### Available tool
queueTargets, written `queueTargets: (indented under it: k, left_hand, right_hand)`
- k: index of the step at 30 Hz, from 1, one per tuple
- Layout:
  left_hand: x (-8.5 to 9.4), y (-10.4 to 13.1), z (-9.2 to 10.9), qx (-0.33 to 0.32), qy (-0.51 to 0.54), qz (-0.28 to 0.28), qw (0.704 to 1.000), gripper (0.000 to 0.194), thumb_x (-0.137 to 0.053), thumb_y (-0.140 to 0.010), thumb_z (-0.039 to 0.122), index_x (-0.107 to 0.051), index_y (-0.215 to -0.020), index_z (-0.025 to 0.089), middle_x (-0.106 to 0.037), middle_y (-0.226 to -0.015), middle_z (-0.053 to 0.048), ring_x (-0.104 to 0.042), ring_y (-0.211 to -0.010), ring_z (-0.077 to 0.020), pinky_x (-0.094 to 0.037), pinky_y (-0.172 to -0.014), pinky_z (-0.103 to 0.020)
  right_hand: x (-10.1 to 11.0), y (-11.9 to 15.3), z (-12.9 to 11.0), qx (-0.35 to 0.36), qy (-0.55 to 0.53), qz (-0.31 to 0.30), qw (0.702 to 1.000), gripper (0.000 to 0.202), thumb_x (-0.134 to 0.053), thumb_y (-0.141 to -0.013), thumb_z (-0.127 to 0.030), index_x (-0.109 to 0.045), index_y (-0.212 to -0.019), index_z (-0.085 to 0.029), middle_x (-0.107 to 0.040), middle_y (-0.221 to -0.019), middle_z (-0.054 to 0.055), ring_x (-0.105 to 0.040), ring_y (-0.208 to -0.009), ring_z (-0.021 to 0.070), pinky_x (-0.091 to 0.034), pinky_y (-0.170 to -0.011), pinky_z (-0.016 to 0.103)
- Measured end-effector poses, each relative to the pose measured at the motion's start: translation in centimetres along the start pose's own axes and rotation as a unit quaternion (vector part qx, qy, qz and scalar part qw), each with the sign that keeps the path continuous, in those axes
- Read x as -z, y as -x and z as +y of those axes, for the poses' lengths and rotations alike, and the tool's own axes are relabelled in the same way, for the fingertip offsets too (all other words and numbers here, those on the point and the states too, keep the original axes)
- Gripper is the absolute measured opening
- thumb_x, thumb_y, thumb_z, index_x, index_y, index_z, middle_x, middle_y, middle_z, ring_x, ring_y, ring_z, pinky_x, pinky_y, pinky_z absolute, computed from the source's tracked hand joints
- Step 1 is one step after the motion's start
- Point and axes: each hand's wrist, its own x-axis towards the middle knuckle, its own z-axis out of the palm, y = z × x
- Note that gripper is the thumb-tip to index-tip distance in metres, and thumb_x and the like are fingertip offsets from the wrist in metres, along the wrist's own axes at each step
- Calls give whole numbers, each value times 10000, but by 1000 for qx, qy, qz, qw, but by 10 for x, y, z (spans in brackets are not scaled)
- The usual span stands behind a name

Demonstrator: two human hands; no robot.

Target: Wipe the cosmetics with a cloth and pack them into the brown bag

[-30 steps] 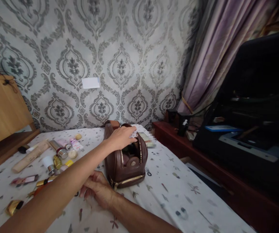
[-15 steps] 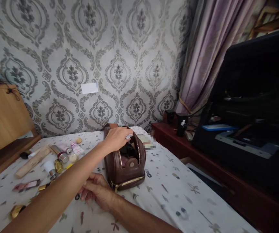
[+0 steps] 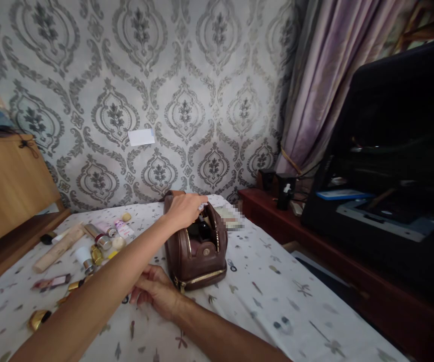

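Note:
A brown leather bag (image 3: 197,269) with gold zippers stands on the patterned white sheet (image 3: 254,322), its top gaping. Dark items (image 3: 200,229) show inside. My left hand (image 3: 186,207) reaches over the bag's opening, fingers closed on something small and whitish that I cannot make out. Below my crossing left forearm, my right hand (image 3: 160,294) is near the sheet, left of the bag's front. Its fingers are curled in; their tips are partly hidden by the forearm, and what they hold, if anything, does not show.
Several cosmetics lie at the left: a beige tube (image 3: 58,249), a pink-white tube (image 3: 123,229), a gold bottle (image 3: 96,255), a gold-and-black item (image 3: 39,319). A wooden cabinet (image 3: 13,191) stands left. A red-brown stand (image 3: 264,208) with a large black screen (image 3: 390,130) is right.
The view has shifted slightly, so everything sits a little further right. My left hand stays at the bag's opening and my right hand stays under the forearm.

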Motion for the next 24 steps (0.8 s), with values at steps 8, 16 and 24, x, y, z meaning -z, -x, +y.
queueTargets:
  k: [8, 16, 24]
  left_hand:
    - [-1, 0, 0, 0, 6, -3, 1000, 261, -513, -916, 225, -620, -1149, 276, -723, -1041, -70, -670, -996, -276, -490, -785, -335]
    - [3, 0, -1, 15, 30, 1, 999, 293, -541, -900, 250, -618, -1180, 294, -733, -1055, -41, -667, -1003, -247, -490, -786, -306]
    - [5, -3, -13, 21, 34, -6, 999, 438, -501, -912, 218, -564, -1328, 338, -699, -1229, -24, -648, -1084, -232, -493, -873, -325]
  right_hand:
    - [1, 0, 0, -6, -1, 1, 1000, 646, -899, -497, -548, -645, -886, -100, -665, -658, 10, -585, -463, 92, -358, -426, 194]
    - [2, -2, 3, 1, -12, 1, 1000, 640, -894, -495, -565, -636, -860, -106, -670, -646, 12, -576, -439, 87, -340, -414, 187]
    - [3, -2, 3, -4, -21, 7, 1000, 668, -901, -479, -562, -634, -889, -107, -673, -619, 14, -588, -432, 94, -349, -403, 181]
